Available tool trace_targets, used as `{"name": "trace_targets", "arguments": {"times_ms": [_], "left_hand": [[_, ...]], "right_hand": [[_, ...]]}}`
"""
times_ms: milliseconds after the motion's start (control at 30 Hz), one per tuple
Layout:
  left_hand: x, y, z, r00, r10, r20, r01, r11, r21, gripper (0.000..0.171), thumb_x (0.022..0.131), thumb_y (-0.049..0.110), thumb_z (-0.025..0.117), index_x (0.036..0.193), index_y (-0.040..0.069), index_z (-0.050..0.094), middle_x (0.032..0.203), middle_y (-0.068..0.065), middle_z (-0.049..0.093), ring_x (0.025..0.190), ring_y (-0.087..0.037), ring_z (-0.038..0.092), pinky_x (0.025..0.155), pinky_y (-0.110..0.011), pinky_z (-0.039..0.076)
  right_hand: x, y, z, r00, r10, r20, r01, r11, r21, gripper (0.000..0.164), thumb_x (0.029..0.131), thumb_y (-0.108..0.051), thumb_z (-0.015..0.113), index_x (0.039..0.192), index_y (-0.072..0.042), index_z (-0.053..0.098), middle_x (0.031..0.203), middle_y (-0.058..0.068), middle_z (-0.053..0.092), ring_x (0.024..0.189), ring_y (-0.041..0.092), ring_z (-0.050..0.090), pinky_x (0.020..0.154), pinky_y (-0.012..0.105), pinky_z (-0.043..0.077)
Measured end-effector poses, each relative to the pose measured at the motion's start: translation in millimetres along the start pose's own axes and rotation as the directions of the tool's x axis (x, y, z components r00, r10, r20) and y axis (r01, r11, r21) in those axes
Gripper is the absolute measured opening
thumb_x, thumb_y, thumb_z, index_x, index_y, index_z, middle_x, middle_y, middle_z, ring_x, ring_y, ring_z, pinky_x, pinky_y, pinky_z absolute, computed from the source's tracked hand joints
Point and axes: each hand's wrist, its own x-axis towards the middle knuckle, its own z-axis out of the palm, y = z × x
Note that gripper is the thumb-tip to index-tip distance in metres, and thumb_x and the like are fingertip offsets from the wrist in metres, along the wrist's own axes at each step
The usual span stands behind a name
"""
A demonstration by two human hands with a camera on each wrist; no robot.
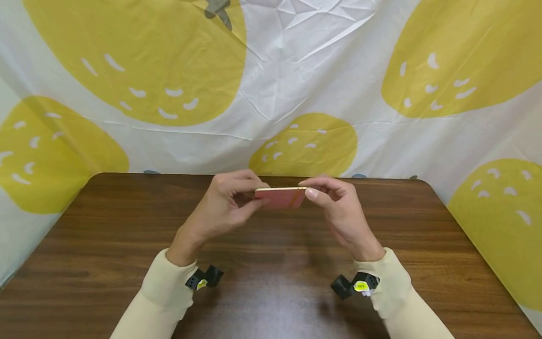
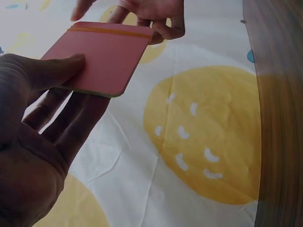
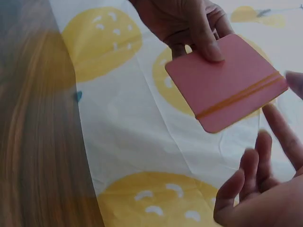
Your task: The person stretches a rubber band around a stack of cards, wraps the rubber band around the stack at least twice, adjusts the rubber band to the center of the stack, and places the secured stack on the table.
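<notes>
A small pink notebook [image 1: 279, 197] with an orange elastic band [image 3: 239, 96] near one end is held above the table, nearly edge-on in the head view. My left hand [image 1: 222, 200] grips its left end, the thumb flat on the pink cover [image 2: 106, 61] and the other fingers underneath. At the banded end is my right hand [image 1: 340, 207], with thumb and forefinger apart around the corner. In the right wrist view, the right thumb [image 3: 294, 82] meets the edge, or nearly so. Its remaining fingers [image 3: 251, 165] are loosely bent below the notebook.
Beneath both hands lies a dark brown wooden table [image 1: 271, 278]. A white cloth [image 1: 296, 84] with large yellow fruit prints hangs behind and along its sides. Small black cameras [image 1: 342, 286] are strapped on both wrists, over cream sleeves [image 1: 163, 292].
</notes>
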Motion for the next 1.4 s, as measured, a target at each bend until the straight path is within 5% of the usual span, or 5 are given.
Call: {"name": "trace_targets", "arguments": {"times_ms": [367, 600, 900, 1400], "left_hand": [[-1.2, 2.2, 2.9, 0.98, -0.196, 0.047, 0.199, 0.977, -0.08, 0.016, 0.083, -0.003, 0.081, 0.097, 0.003, 0.077, 0.087, -0.002, 0.07, 0.072, -0.015, 0.065, 0.059, -0.031, 0.057], [-0.1, 6.7, 1.0, 0.962, -0.268, -0.053, 0.259, 0.956, -0.141, 0.011, 0.086, -0.001, 0.079, 0.096, 0.003, 0.078, 0.088, -0.002, 0.074, 0.075, -0.019, 0.069, 0.067, -0.034, 0.058], [1.8, 7.0, 5.4, 0.954, -0.261, -0.149, 0.242, 0.961, -0.131, 0.007, 0.085, -0.004, 0.079, 0.09, 0.001, 0.079, 0.084, -0.004, 0.075, 0.069, -0.016, 0.065, 0.06, -0.029, 0.055], [3.0, 10.4, 11.8, 0.973, -0.115, -0.198, 0.101, 0.992, -0.075, 0.009, 0.082, -0.007, 0.079, 0.087, 0.0, 0.078, 0.082, -0.004, 0.074, 0.068, -0.016, 0.067, 0.059, -0.027, 0.055]], "right_hand": [[1, -7, -6, 0.989, -0.125, 0.084, 0.137, 0.978, -0.156, 0.009, 0.088, 0.007, 0.074, 0.096, 0.006, 0.075, 0.093, 0.01, 0.07, 0.089, 0.022, 0.061, 0.076, 0.027, 0.05], [1, -9, -6, 0.991, -0.122, 0.046, 0.129, 0.974, -0.185, 0.009, 0.088, 0.005, 0.075, 0.096, 0.007, 0.074, 0.092, 0.009, 0.07, 0.088, 0.021, 0.06, 0.073, 0.024, 0.05], [0, -10, -4, 0.989, -0.142, 0.047, 0.149, 0.958, -0.246, 0.008, 0.087, 0.006, 0.076, 0.094, 0.006, 0.075, 0.091, 0.008, 0.071, 0.085, 0.019, 0.06, 0.07, 0.023, 0.049], [-3, -13, 0, 0.958, -0.26, 0.124, 0.287, 0.895, -0.341, 0.013, 0.084, 0.007, 0.079, 0.095, 0.002, 0.078, 0.092, 0.013, 0.071, 0.091, 0.023, 0.064, 0.078, 0.027, 0.053]]}}
